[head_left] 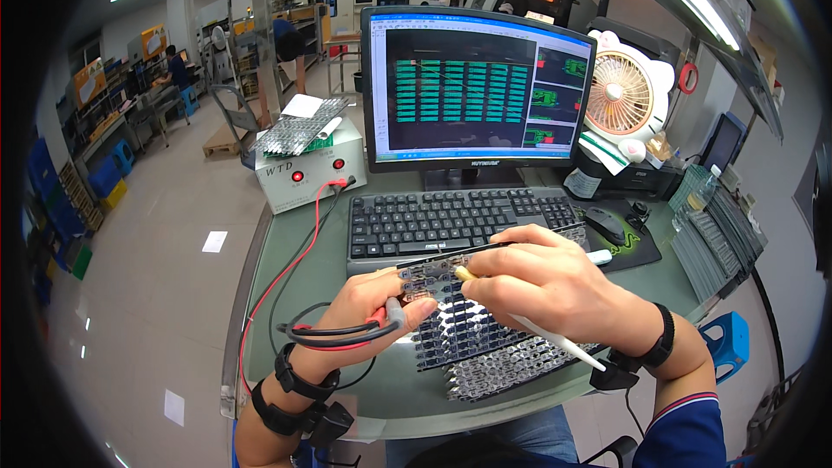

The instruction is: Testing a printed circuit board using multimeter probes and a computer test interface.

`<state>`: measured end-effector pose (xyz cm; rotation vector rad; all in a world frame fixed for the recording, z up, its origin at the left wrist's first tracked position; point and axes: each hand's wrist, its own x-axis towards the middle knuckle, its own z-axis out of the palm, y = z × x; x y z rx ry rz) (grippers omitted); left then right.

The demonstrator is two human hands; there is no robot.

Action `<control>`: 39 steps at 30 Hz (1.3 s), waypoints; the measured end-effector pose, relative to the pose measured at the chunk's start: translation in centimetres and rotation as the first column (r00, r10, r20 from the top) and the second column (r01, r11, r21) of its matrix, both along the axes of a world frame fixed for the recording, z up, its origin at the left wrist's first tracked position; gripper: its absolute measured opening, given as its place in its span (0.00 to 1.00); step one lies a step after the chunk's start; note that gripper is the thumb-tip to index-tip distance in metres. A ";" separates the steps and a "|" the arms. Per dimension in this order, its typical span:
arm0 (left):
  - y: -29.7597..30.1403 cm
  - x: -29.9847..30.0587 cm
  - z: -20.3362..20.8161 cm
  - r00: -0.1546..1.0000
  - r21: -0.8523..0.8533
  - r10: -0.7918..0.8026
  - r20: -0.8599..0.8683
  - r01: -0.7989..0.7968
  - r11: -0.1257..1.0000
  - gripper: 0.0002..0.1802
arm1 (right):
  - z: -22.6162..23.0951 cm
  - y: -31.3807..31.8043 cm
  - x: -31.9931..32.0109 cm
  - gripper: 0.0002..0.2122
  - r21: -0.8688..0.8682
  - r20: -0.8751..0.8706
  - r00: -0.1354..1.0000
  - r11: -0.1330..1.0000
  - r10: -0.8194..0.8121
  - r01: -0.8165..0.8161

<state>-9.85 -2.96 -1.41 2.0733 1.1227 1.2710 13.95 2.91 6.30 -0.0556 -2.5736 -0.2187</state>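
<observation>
A dark panel of small circuit boards (459, 329) is raised and tilted over the desk in front of the keyboard. My left hand (368, 295) is closed on its left edge, the thumb pressing its near face. Test probes (387, 315) with red and grey ends lie along that hand, their red and black leads looping over the wrist. In my right hand (542, 282) a thin white-handled tool (563, 345) is pinched, with a yellowish piece at the fingertips over the panel; its exact kind is unclear. Another silvery board panel (511, 370) lies underneath.
Behind the panel are a keyboard (433, 224), a monitor (477, 87) and a mouse (604, 225). A white power box (299, 178) stands left with boards on top. A fan (617, 94) and stacked grey panels (715, 247) stand right. Black straps circle both forearms.
</observation>
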 end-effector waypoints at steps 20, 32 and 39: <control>-0.2 0.5 0.5 0.998 0.041 0.010 -0.065 -0.007 0.999 0.23 | 1.6 1.0 2.2 0.07 -0.623 -0.286 0.956 0.770 -0.060 -0.138; -1.0 0.8 1.5 0.997 0.062 -0.014 -0.078 0.019 0.998 0.19 | 0.5 0.4 1.9 0.10 -0.340 -0.243 0.969 0.932 0.040 -0.123; -1.2 0.9 1.8 0.997 0.042 -0.020 -0.074 0.023 0.999 0.17 | 0.1 0.5 1.9 0.11 -0.197 -0.185 0.981 0.976 0.051 -0.088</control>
